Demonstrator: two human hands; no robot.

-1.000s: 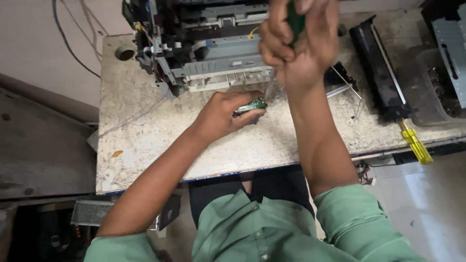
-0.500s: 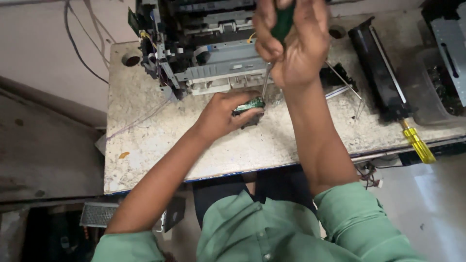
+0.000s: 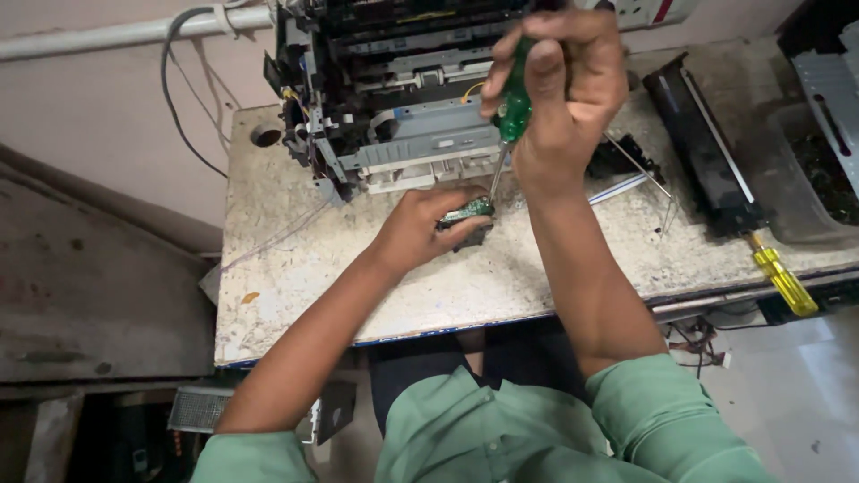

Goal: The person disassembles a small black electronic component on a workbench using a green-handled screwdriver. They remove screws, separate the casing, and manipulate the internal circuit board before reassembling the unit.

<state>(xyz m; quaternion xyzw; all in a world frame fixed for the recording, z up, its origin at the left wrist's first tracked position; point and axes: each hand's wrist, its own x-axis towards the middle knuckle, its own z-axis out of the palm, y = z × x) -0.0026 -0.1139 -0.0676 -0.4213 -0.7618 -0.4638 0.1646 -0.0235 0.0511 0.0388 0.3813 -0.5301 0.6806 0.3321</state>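
Where cables hang, speckled stone worktop [image 3: 295, 268] against perhaps plastered pink wall [image 3: 98, 116].

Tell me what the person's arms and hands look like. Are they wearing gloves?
No gloves. Both hands are bare: the left hand and the right hand show no rings, watch or bands that I can see. The forearms are bare too. The person wears a green shirt with the sleeves pushed or rolled up near the elbows, where the cloth is bunched into folds.

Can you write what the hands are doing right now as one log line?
left hand: holds circuit board on table | right hand: grips green screwdriver, tip at board | printer behind
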